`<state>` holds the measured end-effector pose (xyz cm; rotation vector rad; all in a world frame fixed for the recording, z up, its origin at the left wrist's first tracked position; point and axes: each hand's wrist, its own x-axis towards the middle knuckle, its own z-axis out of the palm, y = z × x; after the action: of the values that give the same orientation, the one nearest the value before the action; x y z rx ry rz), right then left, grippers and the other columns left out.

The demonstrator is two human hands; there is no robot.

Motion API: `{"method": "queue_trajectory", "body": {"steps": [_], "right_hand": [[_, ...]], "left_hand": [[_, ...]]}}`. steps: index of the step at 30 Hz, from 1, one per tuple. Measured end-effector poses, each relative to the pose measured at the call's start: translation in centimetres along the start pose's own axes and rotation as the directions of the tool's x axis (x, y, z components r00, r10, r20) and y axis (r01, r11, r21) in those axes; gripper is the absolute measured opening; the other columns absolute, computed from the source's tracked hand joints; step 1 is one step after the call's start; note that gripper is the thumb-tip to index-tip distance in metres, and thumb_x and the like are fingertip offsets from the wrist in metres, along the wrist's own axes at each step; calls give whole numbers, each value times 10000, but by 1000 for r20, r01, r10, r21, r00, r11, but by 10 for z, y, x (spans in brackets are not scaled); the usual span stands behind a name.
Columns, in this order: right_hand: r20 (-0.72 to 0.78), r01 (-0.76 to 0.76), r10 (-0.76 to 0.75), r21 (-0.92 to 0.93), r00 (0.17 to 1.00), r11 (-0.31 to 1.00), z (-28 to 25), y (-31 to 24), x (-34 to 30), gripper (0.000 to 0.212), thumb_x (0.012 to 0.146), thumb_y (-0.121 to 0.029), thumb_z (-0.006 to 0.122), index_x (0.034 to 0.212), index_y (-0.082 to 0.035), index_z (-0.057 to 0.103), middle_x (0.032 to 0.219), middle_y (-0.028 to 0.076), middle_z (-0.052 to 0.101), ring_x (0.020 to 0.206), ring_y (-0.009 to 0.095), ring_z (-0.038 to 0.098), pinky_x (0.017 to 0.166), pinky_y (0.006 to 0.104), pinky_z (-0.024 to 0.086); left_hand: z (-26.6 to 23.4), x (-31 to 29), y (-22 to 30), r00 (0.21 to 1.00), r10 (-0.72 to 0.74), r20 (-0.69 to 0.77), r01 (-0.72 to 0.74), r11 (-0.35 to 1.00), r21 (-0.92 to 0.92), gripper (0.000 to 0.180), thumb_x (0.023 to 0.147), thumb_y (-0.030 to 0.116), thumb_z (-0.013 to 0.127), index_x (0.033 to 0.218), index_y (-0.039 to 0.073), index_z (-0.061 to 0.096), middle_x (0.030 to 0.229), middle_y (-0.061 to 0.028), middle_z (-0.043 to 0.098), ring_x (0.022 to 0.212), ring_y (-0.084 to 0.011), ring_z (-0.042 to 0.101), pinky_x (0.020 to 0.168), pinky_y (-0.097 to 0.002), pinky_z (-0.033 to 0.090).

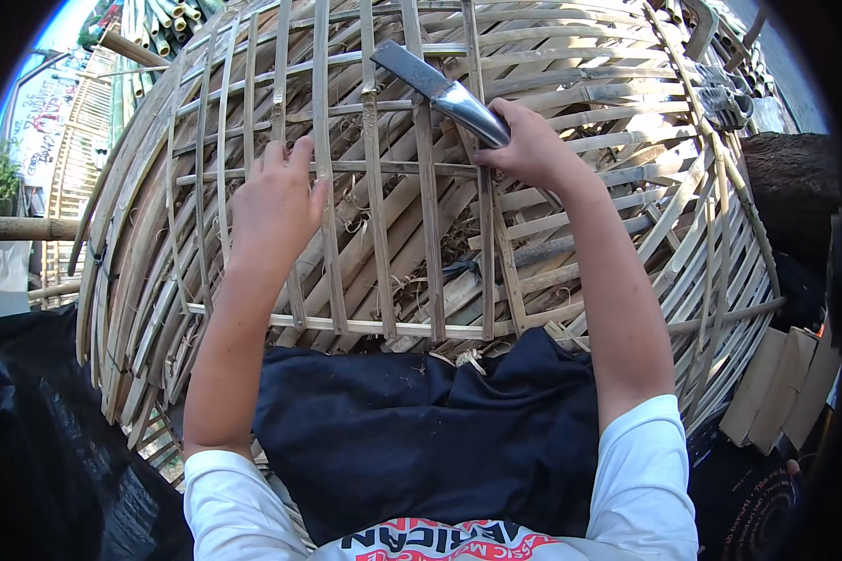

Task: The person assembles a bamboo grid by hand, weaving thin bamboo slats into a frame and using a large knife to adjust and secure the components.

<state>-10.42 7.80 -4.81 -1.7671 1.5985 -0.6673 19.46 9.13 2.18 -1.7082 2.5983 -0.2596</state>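
Observation:
A lattice of split bamboo strips (376, 224) lies in front of me, with upright strips crossing thinner level ones. My left hand (279, 201) rests on its left part, fingers apart and fingertips against the strips. The thumb is beside one upright strip, and I see nothing held there. In my right hand (533, 148) is a metal tool with a flat rectangular blade (410, 71) and a rounded shiny handle; my fingers are wrapped round the handle. The blade points up and left, over the upper middle of the lattice.
Under the lattice, a large heap of curved bamboo slats (608, 122) spreads to both sides. Dark cloth (421, 411) covers my lap. Bamboo poles (164, 23) stand at the far left, a dark log (791, 187) lies at the right, and flat brown pieces (781, 388) sit below it.

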Motion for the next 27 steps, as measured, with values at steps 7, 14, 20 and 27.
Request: {"method": "queue_trajectory", "body": {"steps": [7,14,20,27], "right_hand": [[45,-136,131,155,990,979,0,2,-8,569,755,-186,792,1233,8,554,944,170,661,792,242,662,690,358,551],[29,-167,164,142,986,976,1,-6,-10,620,759,-136,783,1302,8,519,930,122,641,784,178,626,722,327,530],[-54,-146,155,141,986,979,3,1,-9,615,753,-165,789,1273,30,524,953,128,643,823,195,609,772,340,511],[-46,-171,186,222,982,960,4,3,-4,516,751,-168,796,1153,39,548,879,83,612,775,158,572,726,321,502]], "left_hand": [[29,19,56,901,404,-159,-420,904,-81,340,776,192,724,1081,61,651,1124,-96,595,1128,-256,554,978,-420,379],[59,31,51,924,374,-77,-373,928,21,207,765,188,733,928,76,670,981,-43,686,1184,-204,558,1067,-480,319],[56,38,61,934,351,-64,-343,933,108,105,837,116,613,906,71,679,972,-72,704,1217,-205,556,1102,-473,298],[56,39,58,925,375,-68,-359,918,169,131,845,89,561,900,62,676,971,-89,704,1225,-212,551,1118,-476,281]]}}
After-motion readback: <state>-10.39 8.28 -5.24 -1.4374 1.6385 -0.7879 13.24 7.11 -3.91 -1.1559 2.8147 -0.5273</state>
